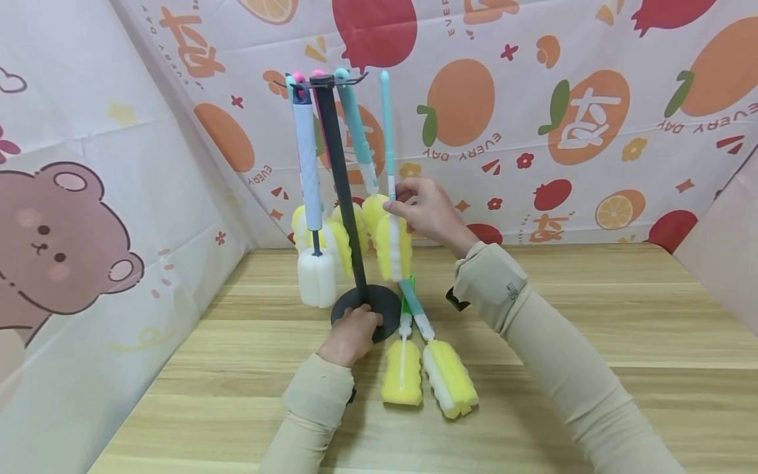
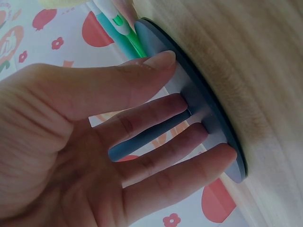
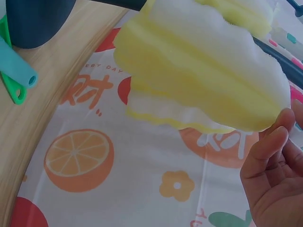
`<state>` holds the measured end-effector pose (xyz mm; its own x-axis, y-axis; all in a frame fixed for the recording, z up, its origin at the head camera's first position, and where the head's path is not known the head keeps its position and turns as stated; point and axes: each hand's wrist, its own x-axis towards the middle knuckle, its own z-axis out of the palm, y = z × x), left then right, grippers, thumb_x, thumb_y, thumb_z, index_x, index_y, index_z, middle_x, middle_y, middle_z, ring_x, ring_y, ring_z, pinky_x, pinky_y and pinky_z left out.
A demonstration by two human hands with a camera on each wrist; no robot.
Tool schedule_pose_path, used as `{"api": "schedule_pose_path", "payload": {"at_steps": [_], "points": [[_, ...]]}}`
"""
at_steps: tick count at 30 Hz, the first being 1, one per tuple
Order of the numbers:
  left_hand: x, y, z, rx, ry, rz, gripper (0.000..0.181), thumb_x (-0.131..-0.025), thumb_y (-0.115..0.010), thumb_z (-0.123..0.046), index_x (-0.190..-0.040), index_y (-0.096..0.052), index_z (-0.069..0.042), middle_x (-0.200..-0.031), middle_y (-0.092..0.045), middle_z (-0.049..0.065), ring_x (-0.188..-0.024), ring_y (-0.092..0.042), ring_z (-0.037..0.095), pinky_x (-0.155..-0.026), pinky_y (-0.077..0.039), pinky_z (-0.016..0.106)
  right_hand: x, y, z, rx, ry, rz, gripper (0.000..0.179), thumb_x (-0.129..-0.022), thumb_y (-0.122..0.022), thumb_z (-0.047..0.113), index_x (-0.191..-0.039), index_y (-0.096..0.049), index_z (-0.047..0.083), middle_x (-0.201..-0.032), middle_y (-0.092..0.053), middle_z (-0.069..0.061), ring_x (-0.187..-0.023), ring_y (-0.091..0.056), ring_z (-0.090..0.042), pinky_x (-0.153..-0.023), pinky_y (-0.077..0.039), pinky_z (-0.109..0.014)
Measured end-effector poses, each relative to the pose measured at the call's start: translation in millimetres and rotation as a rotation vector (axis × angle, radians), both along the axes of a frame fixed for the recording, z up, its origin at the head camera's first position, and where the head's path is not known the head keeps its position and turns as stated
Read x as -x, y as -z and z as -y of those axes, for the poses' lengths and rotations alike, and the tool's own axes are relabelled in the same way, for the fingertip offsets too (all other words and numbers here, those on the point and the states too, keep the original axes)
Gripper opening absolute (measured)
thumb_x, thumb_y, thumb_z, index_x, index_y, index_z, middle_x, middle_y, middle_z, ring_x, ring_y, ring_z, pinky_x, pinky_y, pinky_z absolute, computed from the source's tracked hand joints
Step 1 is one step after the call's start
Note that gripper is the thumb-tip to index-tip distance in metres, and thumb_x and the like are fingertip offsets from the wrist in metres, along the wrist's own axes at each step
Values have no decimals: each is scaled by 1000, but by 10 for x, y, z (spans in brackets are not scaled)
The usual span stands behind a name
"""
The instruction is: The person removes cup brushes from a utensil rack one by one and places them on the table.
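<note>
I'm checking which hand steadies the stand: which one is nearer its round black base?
The left hand: its fingertips touch the base. The right hand is off it, higher and to the right, pinching a turquoise-handled sponge brush.

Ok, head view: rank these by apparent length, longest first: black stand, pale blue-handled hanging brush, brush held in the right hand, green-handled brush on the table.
1. Black stand
2. Pale blue-handled brush and held brush: too alike to rank
3. Green-handled brush, its handle partly covered

Seemingly wooden table (image 1: 639, 322), black stand (image 1: 345, 204), two brushes (image 1: 403, 374) (image 1: 451, 380)
</note>
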<state>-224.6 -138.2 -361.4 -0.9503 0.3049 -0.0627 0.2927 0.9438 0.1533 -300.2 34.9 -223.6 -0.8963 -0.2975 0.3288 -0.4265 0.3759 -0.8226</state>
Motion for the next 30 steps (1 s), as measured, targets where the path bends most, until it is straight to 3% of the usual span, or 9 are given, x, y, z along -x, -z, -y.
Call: {"api": "schedule_pose_path", "payload": {"at_steps": [3,8,21,30], "points": [[3,-4,-6,2,-5,6,27,-87,-73,9,-109,-78,-7,-107,-64,19,-97,-59,41,-82,-54,48,7,15,-24,-12,10,3,24,-96,-72,14,-115,-69,-2,-100,-65,-12,-72,-60,-35,-62,-56,-38],[2,-7,-12,8,-10,13,28,-87,-73,8,-110,-78,-7,-108,-64,19,-97,-60,41,-81,-55,48,6,34,-74,-21,10,-9,27,-96,-72,13,-117,-69,-3,-101,-66,-13,-74,-60,-27,-57,-54,-30],[8,-6,-11,8,-21,23,29,-88,-73,8,-112,-78,-7,-109,-64,19,-97,-59,41,-82,-54,49,47,107,-183,-38,23,-19,24,-94,-74,12,-113,-70,-2,-100,-67,-13,-89,-61,-30,-66,-59,-42],[0,4,7,-11,-7,9,29,-87,-73,10,-112,-78,-5,-111,-64,21,-97,-59,45,-80,-55,52,45,127,-222,-37,27,-25,17,-92,-76,10,-106,-73,1,-94,-68,-11,-78,-59,-25,-61,-56,-40]]}}
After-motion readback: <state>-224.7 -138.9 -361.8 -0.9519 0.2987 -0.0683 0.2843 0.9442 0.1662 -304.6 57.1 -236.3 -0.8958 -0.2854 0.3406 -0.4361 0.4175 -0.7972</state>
